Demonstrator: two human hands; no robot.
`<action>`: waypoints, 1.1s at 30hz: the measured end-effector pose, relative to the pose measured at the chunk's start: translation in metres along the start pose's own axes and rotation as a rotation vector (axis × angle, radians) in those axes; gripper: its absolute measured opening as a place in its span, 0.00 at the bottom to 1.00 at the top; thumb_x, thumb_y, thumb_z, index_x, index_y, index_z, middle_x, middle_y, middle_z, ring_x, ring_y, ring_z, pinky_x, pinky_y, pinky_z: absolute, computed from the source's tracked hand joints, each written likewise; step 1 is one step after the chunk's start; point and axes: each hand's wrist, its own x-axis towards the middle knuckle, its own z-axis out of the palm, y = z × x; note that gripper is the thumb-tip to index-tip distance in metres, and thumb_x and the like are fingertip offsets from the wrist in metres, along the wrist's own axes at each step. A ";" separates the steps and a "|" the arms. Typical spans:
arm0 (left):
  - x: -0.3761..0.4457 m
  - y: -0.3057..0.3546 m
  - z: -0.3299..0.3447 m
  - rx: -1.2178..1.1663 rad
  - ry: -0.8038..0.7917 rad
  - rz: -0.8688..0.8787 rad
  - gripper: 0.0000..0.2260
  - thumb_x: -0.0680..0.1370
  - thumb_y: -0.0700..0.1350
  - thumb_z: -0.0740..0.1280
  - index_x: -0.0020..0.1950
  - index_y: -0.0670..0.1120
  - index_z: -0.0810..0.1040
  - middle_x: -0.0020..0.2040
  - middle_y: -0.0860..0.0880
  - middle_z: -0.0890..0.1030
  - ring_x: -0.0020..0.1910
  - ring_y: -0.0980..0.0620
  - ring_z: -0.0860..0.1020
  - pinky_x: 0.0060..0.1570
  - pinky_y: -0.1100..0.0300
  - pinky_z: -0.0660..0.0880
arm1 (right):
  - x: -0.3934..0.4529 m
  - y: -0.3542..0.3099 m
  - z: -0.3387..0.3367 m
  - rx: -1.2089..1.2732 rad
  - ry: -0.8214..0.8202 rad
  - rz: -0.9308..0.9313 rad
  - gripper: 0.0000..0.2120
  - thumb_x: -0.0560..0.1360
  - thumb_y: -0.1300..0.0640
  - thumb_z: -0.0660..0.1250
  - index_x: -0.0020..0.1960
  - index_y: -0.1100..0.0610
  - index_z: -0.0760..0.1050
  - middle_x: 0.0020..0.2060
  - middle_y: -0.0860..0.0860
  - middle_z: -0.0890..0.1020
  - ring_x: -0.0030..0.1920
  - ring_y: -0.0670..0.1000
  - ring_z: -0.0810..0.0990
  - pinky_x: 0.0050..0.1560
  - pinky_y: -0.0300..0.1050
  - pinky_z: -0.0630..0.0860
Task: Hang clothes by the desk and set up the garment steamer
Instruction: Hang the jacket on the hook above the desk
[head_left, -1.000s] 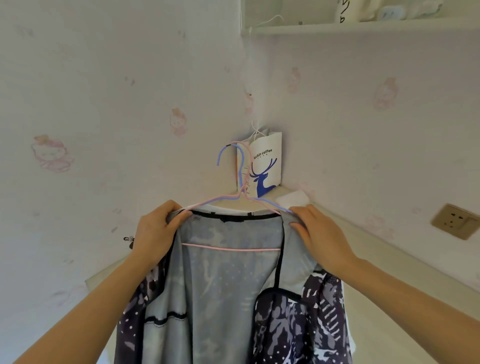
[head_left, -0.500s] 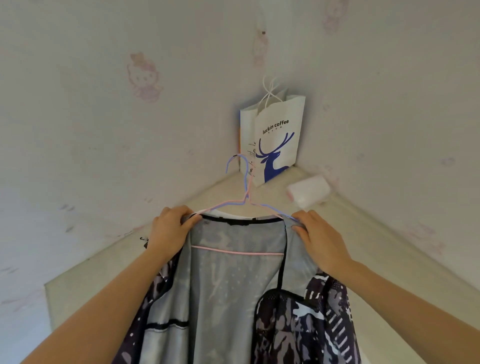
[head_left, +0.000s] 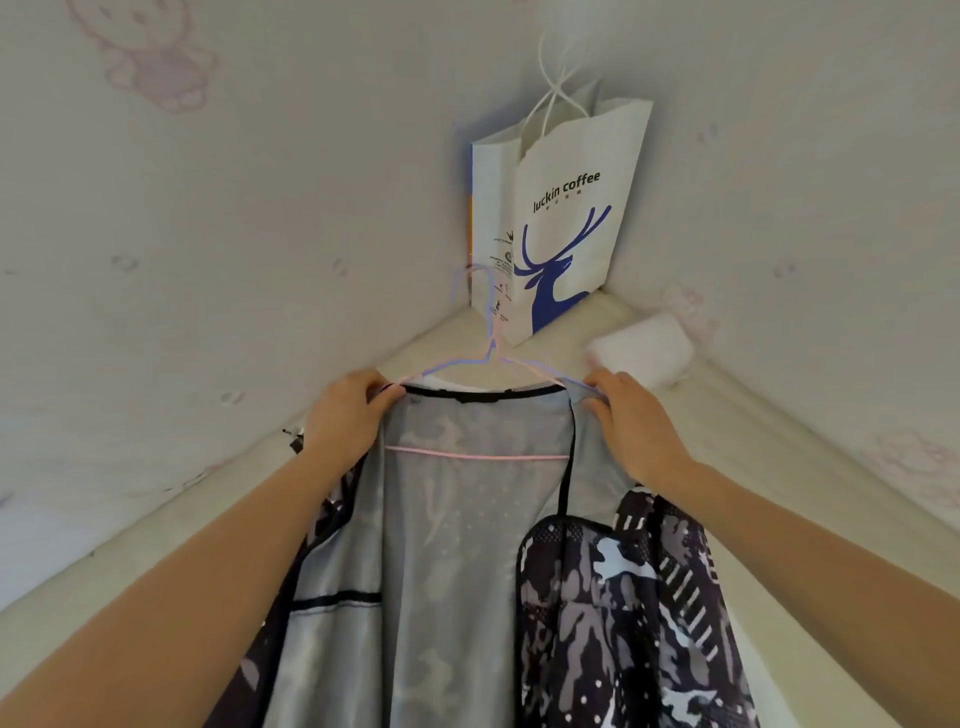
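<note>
Both hands, left (head_left: 345, 415) and right (head_left: 631, 423), pinch the patterned jacket's (head_left: 467, 571) shoulders on wire hangers (head_left: 491, 358) near the counter's (head_left: 779, 467) far corner.

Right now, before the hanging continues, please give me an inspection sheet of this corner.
Surface: pale cream desk set into the wall corner.
Job's things: dark patterned garment with grey lining on thin pink and blue wire hangers, hooks free in the air; garment steamer not seen.
Clutter: white paper bag printed with a blue deer upright in the corner; white soft pack beside it.
Hands: left hand and right hand each grip a shoulder of the garment.
Cables: nothing seen.
Surroundings: pale wallpaper with faint pink cartoon figures.
</note>
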 end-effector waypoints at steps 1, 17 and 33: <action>0.013 0.004 0.000 0.008 0.023 0.012 0.10 0.77 0.54 0.65 0.41 0.49 0.75 0.39 0.48 0.79 0.42 0.45 0.77 0.43 0.51 0.74 | 0.013 0.000 0.000 0.002 0.030 -0.003 0.06 0.80 0.57 0.59 0.53 0.58 0.72 0.43 0.55 0.73 0.43 0.57 0.74 0.43 0.51 0.69; -0.029 -0.044 0.047 -0.050 0.097 -0.030 0.29 0.76 0.44 0.68 0.75 0.45 0.60 0.73 0.46 0.66 0.71 0.47 0.65 0.70 0.50 0.63 | 0.074 0.021 0.054 -0.019 0.018 0.020 0.07 0.81 0.58 0.56 0.51 0.60 0.70 0.41 0.57 0.73 0.40 0.59 0.73 0.41 0.53 0.71; 0.008 0.002 0.082 -0.090 0.207 0.068 0.16 0.80 0.39 0.60 0.68 0.40 0.73 0.66 0.44 0.75 0.68 0.42 0.69 0.68 0.43 0.64 | 0.098 0.035 0.076 -0.114 0.037 0.107 0.08 0.80 0.58 0.56 0.49 0.62 0.70 0.42 0.61 0.74 0.41 0.61 0.74 0.41 0.54 0.72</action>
